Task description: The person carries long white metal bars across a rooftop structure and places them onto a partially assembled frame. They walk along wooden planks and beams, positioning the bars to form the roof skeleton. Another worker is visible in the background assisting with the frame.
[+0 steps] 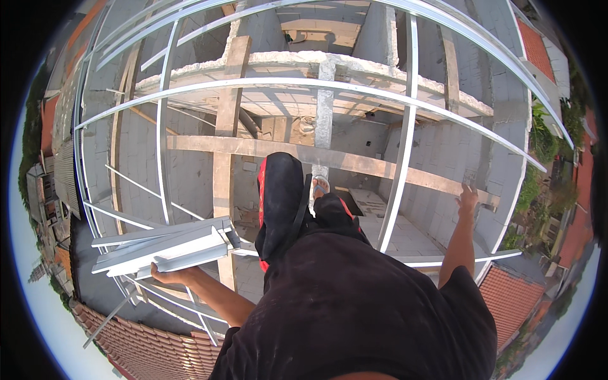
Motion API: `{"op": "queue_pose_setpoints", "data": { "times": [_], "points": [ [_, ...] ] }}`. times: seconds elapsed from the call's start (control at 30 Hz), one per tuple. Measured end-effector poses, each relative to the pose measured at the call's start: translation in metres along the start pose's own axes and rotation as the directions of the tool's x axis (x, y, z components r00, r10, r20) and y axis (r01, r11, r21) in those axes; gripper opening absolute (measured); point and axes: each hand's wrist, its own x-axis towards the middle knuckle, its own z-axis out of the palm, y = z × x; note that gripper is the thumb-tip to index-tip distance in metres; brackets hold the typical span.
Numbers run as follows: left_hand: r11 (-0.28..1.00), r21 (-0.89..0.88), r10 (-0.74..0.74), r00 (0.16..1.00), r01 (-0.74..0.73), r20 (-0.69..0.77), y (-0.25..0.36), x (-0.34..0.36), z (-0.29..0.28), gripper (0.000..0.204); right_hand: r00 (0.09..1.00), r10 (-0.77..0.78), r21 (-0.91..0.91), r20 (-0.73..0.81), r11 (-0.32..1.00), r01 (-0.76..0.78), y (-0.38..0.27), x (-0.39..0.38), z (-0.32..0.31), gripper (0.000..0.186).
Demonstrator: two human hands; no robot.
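Observation:
My left hand (170, 275) is closed round the lower edge of a bundle of short silvery metal channels (166, 248), out to my left. The channels lie side by side, with their cut ends towards my legs. My right arm reaches out to the right, and my right hand (467, 197) is open, its fingers spread near the right end of a long wooden plank (361, 159). Whether the fingertips touch the plank I cannot tell. One sandalled foot (320, 186) rests on a narrow concrete beam (324, 101) between my legs.
White metal frame bars (405, 152) cross around me, high above unroofed rooms. An upright-running wooden board (227, 120) crosses under the plank at the left. Grey block walls (440, 221) drop to a floor far below. Tiled roofs (512, 297) lie beyond the walls.

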Motion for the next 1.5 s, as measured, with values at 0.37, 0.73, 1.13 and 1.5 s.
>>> {"op": "queue_pose_setpoints", "data": {
  "times": [0.37,0.73,1.13,1.5],
  "points": [
    [0.996,-0.060,-0.076,0.993,0.071,-0.087,-0.053,0.005,0.060,0.069,0.899,-0.166,0.423,-0.406,0.838,0.346,-0.020,0.037,-0.238,0.061],
    [0.986,-0.153,-0.102,0.966,0.067,-0.237,-0.112,0.049,0.156,0.071,0.799,-0.218,0.444,-0.560,0.736,0.512,-0.296,0.043,-0.175,0.052],
    [0.977,-0.187,-0.161,0.918,0.098,-0.361,-0.159,0.065,0.234,0.065,0.393,-0.908,-0.071,-0.145,0.405,0.912,-0.673,-0.043,-0.047,0.058],
    [0.966,-0.253,-0.160,0.885,0.050,-0.437,-0.182,0.046,0.243,0.072,0.579,-0.668,0.281,-0.468,0.509,0.814,-0.688,0.066,-0.164,0.056]
  ]
}}
